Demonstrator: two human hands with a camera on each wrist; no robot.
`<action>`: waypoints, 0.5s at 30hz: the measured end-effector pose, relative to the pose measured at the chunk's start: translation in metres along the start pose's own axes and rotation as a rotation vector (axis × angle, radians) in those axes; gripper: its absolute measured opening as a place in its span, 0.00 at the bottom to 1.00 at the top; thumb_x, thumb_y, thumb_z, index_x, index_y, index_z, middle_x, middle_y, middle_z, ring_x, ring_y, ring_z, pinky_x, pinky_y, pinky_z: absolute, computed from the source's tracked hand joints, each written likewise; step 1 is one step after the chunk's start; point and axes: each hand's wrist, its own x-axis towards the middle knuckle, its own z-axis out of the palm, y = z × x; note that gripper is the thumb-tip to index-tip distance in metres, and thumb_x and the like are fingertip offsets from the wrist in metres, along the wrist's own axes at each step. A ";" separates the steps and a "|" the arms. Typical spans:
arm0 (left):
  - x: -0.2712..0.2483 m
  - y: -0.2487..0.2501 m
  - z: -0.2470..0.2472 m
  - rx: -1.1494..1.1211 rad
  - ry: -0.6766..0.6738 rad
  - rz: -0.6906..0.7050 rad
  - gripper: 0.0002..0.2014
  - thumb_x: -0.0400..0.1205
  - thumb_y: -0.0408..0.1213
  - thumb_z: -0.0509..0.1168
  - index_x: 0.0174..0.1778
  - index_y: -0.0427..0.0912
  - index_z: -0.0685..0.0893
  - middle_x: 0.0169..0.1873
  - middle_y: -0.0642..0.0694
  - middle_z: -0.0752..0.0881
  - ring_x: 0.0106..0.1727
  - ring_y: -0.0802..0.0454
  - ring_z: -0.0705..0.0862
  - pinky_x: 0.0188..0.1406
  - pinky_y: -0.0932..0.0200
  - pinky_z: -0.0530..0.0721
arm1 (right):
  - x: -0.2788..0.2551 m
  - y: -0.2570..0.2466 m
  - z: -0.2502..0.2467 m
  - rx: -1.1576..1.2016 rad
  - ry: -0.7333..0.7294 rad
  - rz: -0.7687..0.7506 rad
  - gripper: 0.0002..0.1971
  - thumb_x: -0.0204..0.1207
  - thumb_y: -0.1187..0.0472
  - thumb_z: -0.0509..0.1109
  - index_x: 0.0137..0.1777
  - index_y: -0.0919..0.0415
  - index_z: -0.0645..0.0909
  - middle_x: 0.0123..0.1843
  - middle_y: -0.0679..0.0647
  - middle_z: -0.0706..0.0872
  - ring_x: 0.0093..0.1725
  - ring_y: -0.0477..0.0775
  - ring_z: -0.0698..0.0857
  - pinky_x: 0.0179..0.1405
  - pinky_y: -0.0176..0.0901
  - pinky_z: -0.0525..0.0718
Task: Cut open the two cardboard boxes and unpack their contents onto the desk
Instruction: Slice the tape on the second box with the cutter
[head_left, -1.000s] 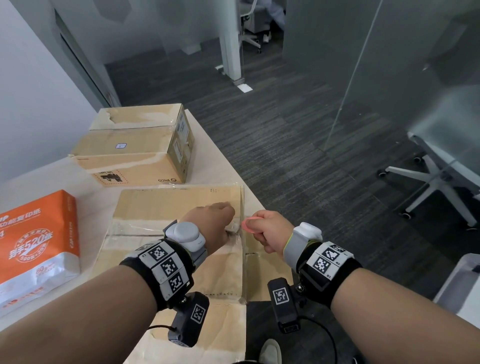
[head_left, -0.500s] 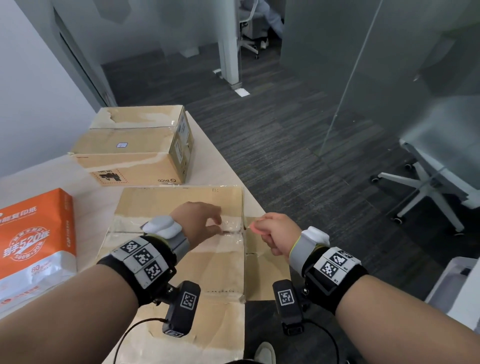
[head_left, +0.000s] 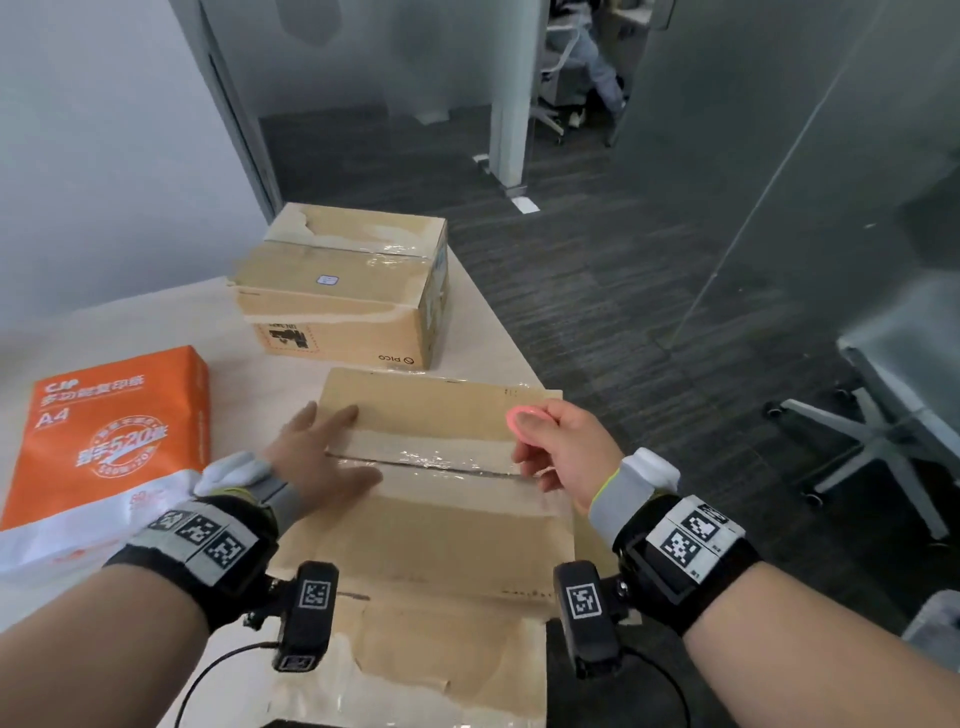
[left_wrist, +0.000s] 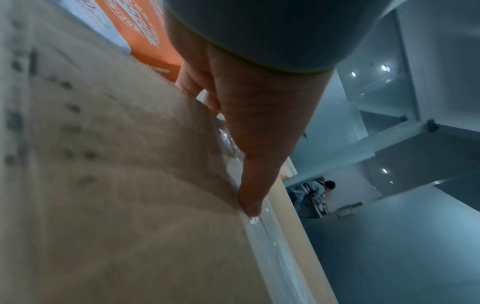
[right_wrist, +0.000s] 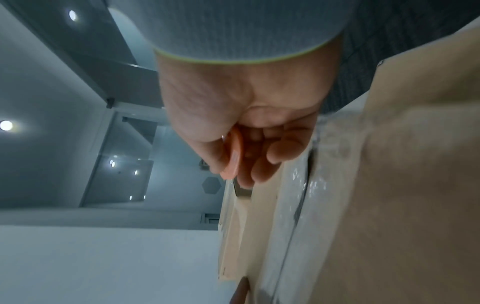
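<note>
Cardboard fills the near part of my head view: the nearer box (head_left: 431, 525) lies flat on the tabletop (head_left: 156, 322) right in front of me, and a dark slit runs along its taped centre seam (head_left: 431, 465).

My left hand (head_left: 324, 462) rests flat on the box's left side, fingers straight and spread, thumb lying next to the slit. My right hand (head_left: 563, 457) hovers over the right end of the seam, with thumb and fingers pinched around a small pink cutter (head_left: 524, 418).

I judge the cutting of this first box to be about finished along the top seam. The next move seems to call for parting the flaps at the slit, probably with the cutter set aside, and any tape left at the ends may need slicing.

Left of the box lies an orange pack of paper (head_left: 111, 436). Farther back stands the second box (head_left: 353, 288), taped and seemingly not yet opened. Beyond it are a dark carpet, glass walls and an office chair (head_left: 883, 415).

My left wrist view shows what the head view cannot: the thumb tip pressing at the edge of the shiny tape. My right wrist view shows the cutter edge-on between thumb and curled fingers, close beside the slit; no blade is visible.
</note>
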 end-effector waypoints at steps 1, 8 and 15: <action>-0.003 -0.001 0.002 0.007 0.005 0.008 0.53 0.61 0.71 0.75 0.84 0.72 0.61 0.90 0.47 0.53 0.85 0.38 0.66 0.82 0.39 0.70 | 0.001 -0.003 0.012 -0.015 -0.025 0.012 0.08 0.82 0.53 0.72 0.51 0.58 0.84 0.37 0.54 0.90 0.34 0.51 0.85 0.25 0.41 0.78; -0.015 -0.002 0.000 0.001 -0.027 0.102 0.37 0.75 0.60 0.71 0.82 0.72 0.67 0.90 0.52 0.52 0.86 0.39 0.61 0.82 0.40 0.68 | 0.007 -0.006 0.082 -0.152 -0.077 0.055 0.04 0.76 0.55 0.80 0.49 0.52 0.91 0.41 0.49 0.89 0.40 0.46 0.82 0.34 0.40 0.80; -0.011 -0.017 -0.031 -0.849 -0.184 0.193 0.13 0.85 0.31 0.64 0.49 0.53 0.92 0.44 0.54 0.93 0.41 0.58 0.89 0.43 0.58 0.81 | 0.010 -0.020 0.148 0.195 -0.078 0.131 0.20 0.71 0.58 0.83 0.59 0.58 0.79 0.38 0.51 0.89 0.31 0.46 0.81 0.26 0.39 0.70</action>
